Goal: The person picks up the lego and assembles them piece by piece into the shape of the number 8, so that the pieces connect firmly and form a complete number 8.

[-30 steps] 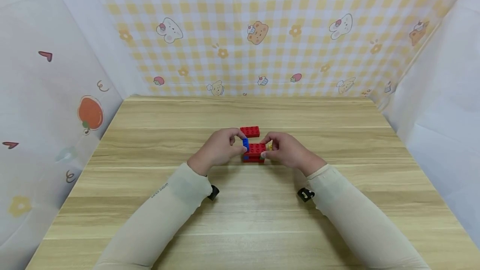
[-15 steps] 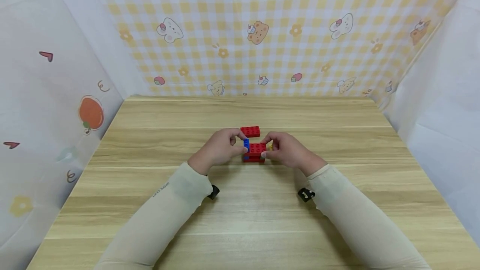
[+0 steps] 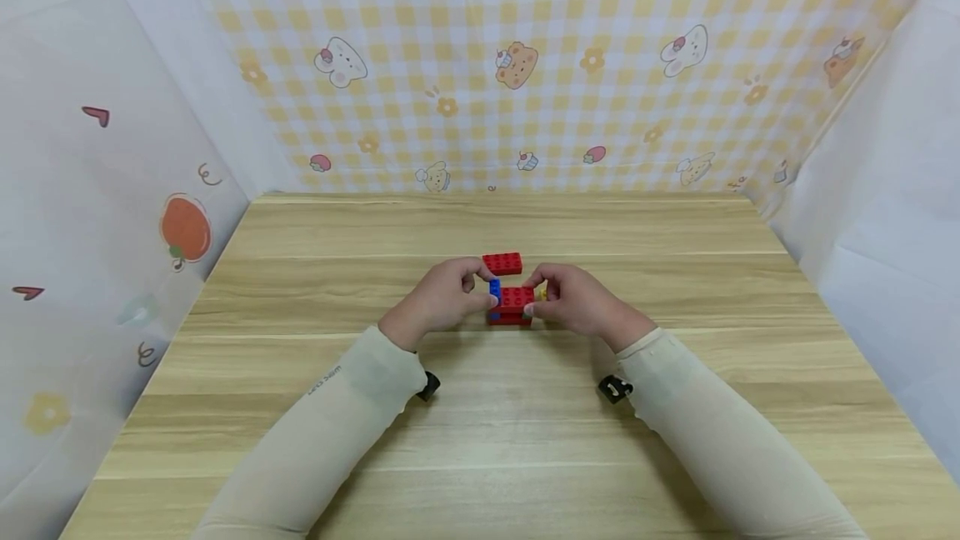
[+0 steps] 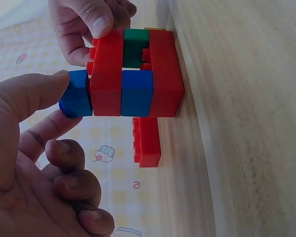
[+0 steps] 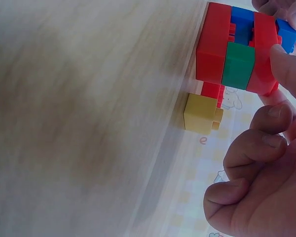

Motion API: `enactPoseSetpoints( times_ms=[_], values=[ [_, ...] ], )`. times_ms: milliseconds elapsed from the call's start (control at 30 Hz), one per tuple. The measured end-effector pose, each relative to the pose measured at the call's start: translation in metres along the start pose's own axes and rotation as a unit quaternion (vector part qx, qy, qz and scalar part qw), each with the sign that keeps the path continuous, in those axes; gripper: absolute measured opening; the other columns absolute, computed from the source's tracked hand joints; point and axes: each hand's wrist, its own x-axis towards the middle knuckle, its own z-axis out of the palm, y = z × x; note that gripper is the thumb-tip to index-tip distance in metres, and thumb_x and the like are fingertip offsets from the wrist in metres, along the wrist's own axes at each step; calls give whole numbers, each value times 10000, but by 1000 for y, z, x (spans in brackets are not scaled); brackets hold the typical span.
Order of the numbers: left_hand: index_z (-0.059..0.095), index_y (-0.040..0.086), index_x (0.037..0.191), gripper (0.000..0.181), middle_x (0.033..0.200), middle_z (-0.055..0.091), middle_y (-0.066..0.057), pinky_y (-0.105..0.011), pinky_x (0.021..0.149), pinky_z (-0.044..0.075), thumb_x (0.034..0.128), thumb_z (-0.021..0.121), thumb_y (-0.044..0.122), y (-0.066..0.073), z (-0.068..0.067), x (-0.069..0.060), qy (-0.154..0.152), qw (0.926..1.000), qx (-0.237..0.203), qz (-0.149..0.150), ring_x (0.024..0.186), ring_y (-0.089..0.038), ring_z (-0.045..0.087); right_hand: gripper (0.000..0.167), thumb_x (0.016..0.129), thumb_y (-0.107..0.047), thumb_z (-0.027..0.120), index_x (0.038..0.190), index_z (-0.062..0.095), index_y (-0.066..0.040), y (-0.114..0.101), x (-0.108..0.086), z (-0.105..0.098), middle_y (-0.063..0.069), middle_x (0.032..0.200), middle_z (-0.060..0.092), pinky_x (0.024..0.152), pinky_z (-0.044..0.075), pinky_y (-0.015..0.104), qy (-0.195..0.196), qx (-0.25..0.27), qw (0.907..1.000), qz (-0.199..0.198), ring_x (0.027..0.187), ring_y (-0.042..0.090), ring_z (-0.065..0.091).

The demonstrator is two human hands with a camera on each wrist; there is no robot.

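Note:
My left hand (image 3: 447, 293) pinches a small blue brick (image 4: 76, 94) between thumb and index finger, its other fingers loosely curled. That brick sits at the left end of the studded top of a block stack; whether it is fully seated I cannot tell. Below it the stack has an upper red brick (image 4: 106, 74), then a blue brick (image 4: 137, 94) at the left end and a green brick (image 5: 238, 65) at the right, then a lower red brick (image 4: 166, 74) on the table. My right hand (image 3: 576, 300) grips the upper red brick's right end with thumb and index finger.
A loose red brick (image 3: 502, 263) lies just behind the stack on the wooden table (image 3: 495, 457). A yellow brick (image 5: 200, 113) stands to the stack's right, mostly hidden by my right hand in the head view. Patterned cloth (image 3: 465, 65) hangs behind the table.

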Motion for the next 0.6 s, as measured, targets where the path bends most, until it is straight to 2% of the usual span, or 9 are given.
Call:
enactPoseSetpoints(
  times_ms=[600],
  values=[
    [688,156,1179,252,749,459,-13,-302,566,348,961,779,242,2,0,1,-99,9999,85,-30,599,-175,419,234,947,-181,807,1157,717,-132,2,0,0,48,729,533,556,410,288,16,100,9999,-45,631,188,488]
  ],
)
